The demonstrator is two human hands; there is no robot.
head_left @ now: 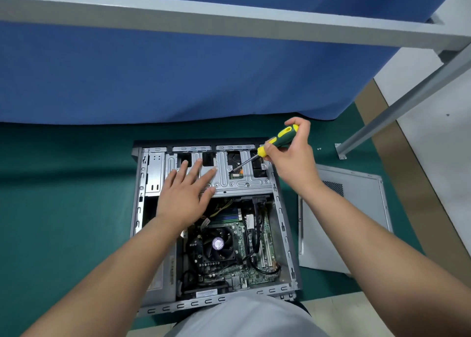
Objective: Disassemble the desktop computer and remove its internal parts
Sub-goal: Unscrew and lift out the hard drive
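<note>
Computer case [285, 229] lying open on green mat [63, 209], side panel [356, 209] flat just right of it. Inside: motherboard [237, 257], fan [219, 245], drive cage [242, 181] at far end. Left hand [186, 191] flat on cage, fingers straight. Right hand [293, 153] gripping screwdriver [275, 143], tip down on cage.

bare forearms, pale grey garment [244, 316]

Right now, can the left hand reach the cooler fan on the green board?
Probably yes. The left hand lies flat on the metal drive cage, holding nothing, and the fan sits open just below it; only the left forearm hangs over that side.
</note>
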